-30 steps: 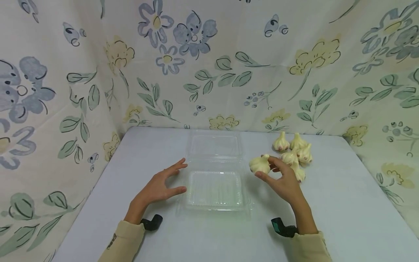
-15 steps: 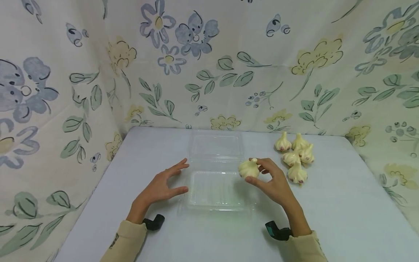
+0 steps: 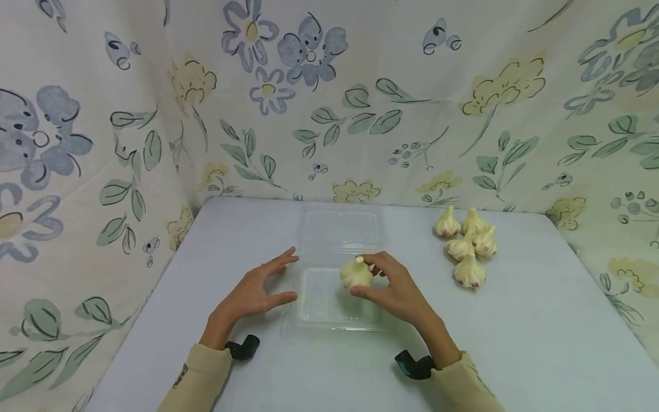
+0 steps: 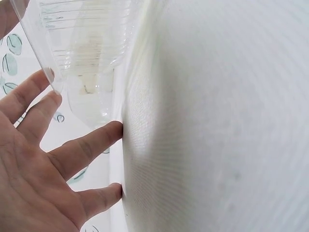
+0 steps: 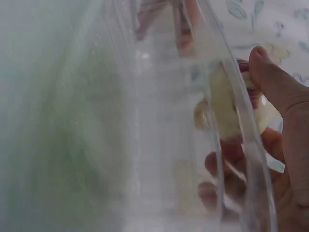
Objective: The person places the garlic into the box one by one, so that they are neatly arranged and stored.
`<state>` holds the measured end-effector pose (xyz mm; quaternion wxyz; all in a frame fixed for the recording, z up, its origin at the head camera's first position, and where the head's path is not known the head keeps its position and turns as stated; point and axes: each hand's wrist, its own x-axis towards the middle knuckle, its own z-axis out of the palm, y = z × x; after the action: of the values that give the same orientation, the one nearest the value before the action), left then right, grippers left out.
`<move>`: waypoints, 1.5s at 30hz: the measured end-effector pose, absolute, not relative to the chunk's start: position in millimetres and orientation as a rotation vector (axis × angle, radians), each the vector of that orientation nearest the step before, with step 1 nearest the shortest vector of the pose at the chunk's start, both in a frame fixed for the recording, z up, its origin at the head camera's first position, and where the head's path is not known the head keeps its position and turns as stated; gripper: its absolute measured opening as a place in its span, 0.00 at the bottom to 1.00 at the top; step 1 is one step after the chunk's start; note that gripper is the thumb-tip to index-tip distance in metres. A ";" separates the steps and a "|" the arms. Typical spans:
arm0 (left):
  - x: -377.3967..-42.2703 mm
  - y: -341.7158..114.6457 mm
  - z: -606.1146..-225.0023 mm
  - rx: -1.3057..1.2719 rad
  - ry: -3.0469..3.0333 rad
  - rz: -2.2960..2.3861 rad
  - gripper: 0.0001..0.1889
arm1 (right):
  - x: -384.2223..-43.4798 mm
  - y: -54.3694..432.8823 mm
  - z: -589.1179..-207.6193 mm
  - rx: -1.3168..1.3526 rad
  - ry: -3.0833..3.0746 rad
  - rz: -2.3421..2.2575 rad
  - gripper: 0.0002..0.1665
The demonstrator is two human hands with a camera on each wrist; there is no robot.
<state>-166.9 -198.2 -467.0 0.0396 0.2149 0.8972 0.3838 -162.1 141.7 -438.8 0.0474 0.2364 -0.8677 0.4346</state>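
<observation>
the right hand [image 3: 393,286] pinches a garlic bulb [image 3: 355,274] between thumb and fingers, over the open clear container [image 3: 319,306]; the left hand [image 3: 253,292], fingers spread at its edge, seems placed to steady it, though contact is unclear.

The left sleeve [image 3: 199,372] and right sleeve [image 3: 465,380] are beige, the left bearing a dark marking [image 3: 180,376]; the wrist cameras [image 3: 245,347] are black and angular, the right partly teal.

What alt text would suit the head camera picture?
A right hand holds a garlic bulb over an open clear plastic container, the left hand beside it. Five more bulbs sit to the right on a white table before a floral cloth.
</observation>
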 end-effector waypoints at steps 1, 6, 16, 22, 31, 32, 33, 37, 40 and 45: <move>-166.9 -198.2 -466.8 0.655 2.747 1.177 0.41 | -162.7 137.6 -439.2 0.741 -2.651 1.331 0.35; -166.3 -198.4 -465.7 0.648 2.742 1.184 0.41 | -168.5 121.8 -440.4 0.792 -2.685 1.277 0.36; -166.6 -197.6 -465.0 0.628 2.752 1.171 0.40 | -183.4 101.0 -442.3 0.809 -2.758 1.214 0.37; -166.1 -196.7 -463.6 0.612 2.753 1.156 0.40 | -188.2 91.8 -443.2 0.839 -2.791 1.216 0.37; -165.7 -196.7 -463.6 0.623 2.744 1.174 0.40 | -197.3 81.5 -444.5 0.887 -2.862 1.125 0.38; -165.6 -197.0 -463.8 0.626 2.744 1.174 0.40 | -198.7 80.6 -445.4 0.893 -2.868 1.111 0.38; -165.7 -197.3 -464.1 0.626 2.744 1.176 0.40 | -199.9 79.8 -446.0 0.892 -2.878 1.098 0.38; -165.7 -197.9 -464.6 0.636 2.746 1.174 0.40 | -203.1 77.6 -447.5 0.899 -2.907 1.065 0.37; -165.6 -197.7 -464.5 0.640 2.745 1.180 0.40 | -203.8 76.5 -448.1 0.905 -2.924 1.060 0.37; -165.2 -197.3 -464.1 0.630 2.739 1.190 0.40 | -203.5 74.2 -451.7 0.920 -2.937 1.079 0.38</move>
<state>-165.2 -197.3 -464.1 0.0449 0.2063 0.8965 0.3896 -203.5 74.2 -451.7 -0.0597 0.2818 -0.8989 0.3302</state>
